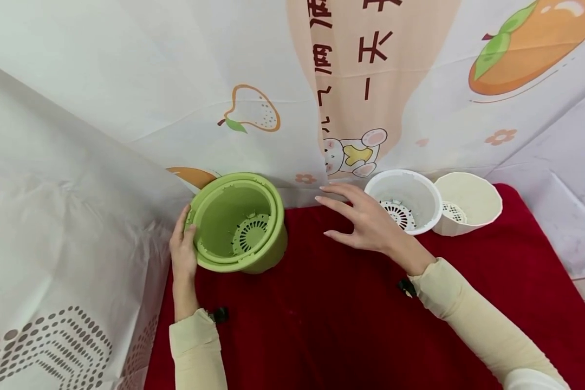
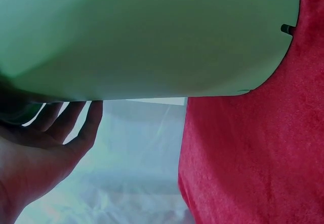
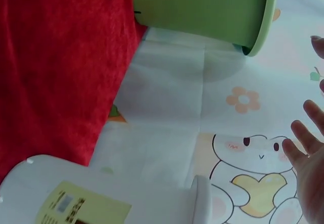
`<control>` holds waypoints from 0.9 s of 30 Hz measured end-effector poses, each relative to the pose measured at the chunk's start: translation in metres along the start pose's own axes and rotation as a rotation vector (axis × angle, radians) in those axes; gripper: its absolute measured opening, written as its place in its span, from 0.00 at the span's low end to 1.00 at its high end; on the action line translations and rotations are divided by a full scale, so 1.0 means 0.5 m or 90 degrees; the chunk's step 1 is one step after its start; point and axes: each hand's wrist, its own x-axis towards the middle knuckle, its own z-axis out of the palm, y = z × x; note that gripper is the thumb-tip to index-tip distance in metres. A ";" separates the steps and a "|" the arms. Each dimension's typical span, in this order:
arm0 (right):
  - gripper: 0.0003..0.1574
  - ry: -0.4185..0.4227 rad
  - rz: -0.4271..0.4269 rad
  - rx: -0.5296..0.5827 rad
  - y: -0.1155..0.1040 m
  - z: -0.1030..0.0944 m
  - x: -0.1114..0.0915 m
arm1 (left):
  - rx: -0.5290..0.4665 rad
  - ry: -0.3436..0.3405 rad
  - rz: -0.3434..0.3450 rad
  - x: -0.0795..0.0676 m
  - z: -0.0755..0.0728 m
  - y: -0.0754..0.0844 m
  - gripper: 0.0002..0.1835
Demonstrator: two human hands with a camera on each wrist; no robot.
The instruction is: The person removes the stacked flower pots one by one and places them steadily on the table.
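A green plastic flower pot (image 1: 273, 249) stands at the back left of the red cloth, with another green pot (image 1: 214, 222) nested in it and slots in the bottom. Against its left side, just at the rim, rests my left hand (image 1: 182, 252); in the left wrist view its fingers (image 2: 91, 125) touch the outer wall. My right hand (image 1: 365, 219) is held in the air with spread fingers, between the green pots and a white pot (image 1: 426, 189). Nothing is in it. The right wrist view shows those spread fingertips (image 3: 298, 133) apart from the green pot.
A cream pot (image 1: 473, 197) with a faceted wall stands right beside the white pot, at the back right. The red cloth (image 1: 312, 319) covers the table. Printed white sheeting (image 1: 175, 70) hangs behind and to the left. The white pot carries a yellow label (image 3: 83, 206).
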 end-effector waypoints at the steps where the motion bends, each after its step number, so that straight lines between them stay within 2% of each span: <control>1: 0.45 -0.002 -0.001 -0.004 -0.001 0.002 0.002 | -0.001 -0.002 0.000 0.000 0.001 0.000 0.26; 9: 0.43 -0.034 -0.011 -0.014 -0.005 0.016 0.020 | -0.020 0.001 0.012 -0.001 0.006 0.003 0.26; 15: 0.43 -0.035 -0.030 -0.004 -0.005 0.028 0.032 | -0.029 -0.001 0.010 -0.004 0.008 0.006 0.25; 21: 0.38 -0.044 -0.038 -0.007 -0.003 0.031 0.047 | -0.023 -0.001 0.008 -0.002 0.010 0.005 0.26; 27: 0.39 -0.047 -0.049 0.011 -0.011 0.042 0.062 | -0.025 0.007 0.009 -0.002 0.009 0.001 0.25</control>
